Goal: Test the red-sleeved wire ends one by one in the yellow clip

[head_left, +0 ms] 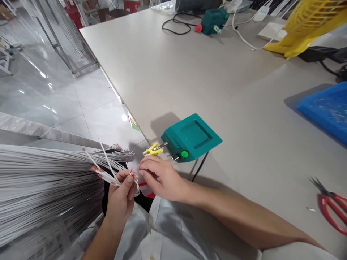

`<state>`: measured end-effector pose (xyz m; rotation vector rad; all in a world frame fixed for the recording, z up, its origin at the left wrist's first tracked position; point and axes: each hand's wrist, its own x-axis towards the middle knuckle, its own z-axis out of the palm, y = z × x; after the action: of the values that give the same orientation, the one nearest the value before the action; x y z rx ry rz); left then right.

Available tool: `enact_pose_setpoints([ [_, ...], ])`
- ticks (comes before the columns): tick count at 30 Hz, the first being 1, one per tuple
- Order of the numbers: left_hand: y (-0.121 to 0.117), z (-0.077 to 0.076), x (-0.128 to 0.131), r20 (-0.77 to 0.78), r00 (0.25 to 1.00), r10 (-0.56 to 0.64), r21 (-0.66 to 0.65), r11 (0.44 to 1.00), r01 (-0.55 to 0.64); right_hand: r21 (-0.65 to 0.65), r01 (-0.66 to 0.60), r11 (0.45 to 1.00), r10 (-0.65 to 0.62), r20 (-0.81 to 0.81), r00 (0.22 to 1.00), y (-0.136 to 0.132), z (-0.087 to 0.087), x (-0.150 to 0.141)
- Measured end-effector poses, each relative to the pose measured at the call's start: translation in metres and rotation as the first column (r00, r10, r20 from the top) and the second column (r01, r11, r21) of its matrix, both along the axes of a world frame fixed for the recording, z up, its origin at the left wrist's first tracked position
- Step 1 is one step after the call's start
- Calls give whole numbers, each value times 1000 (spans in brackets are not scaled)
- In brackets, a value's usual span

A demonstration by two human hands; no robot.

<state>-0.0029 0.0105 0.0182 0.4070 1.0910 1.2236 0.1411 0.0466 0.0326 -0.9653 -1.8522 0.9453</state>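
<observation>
My left hand is closed around several white cables, some with reddish ends pointing up and left. Between its thumb and forefinger a cable end shows short red and white wires. Just right of that end, my right hand has its fingers drawn together in a pinch; what they hold, if anything, is hidden. Beyond the right hand, a teal box with a green button stands at the table's edge. A yellow clip is attached to a metal post on its front, apart from the cables.
A thick bundle of grey-white cables lies at my left. Red-handled scissors and a blue tray are on the table at right. A green device and a yellow plastic frame stand farther back.
</observation>
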Motion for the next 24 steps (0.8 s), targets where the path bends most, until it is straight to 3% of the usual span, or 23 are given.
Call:
enact_pose_setpoints([
  [5,0,-1,3,-35,999,13,-24,1000,-14,11,105,994,-104,-93,990,0,2,0],
  [12,-1,-1,7,-27,998,-55,-56,997,53,-225,-35,974,-29,-275,961,4,-2,-3],
  [14,-2,-2,5,5,996,-87,-54,995,87,-337,-134,932,-10,-393,919,4,-2,-4],
  [17,-3,-5,1,47,988,-146,-38,988,148,-501,-342,795,-8,-573,819,3,-1,-6],
  [20,-4,-7,0,67,982,-174,-36,984,177,-565,-430,704,-35,-632,774,2,0,-7],
  [22,-4,-6,1,56,984,-171,-52,983,174,-568,-386,727,-48,-602,797,1,0,-7],
  [24,-3,-5,1,33,985,-170,-63,983,172,-533,-260,805,-52,-499,865,-1,-1,-7],
])
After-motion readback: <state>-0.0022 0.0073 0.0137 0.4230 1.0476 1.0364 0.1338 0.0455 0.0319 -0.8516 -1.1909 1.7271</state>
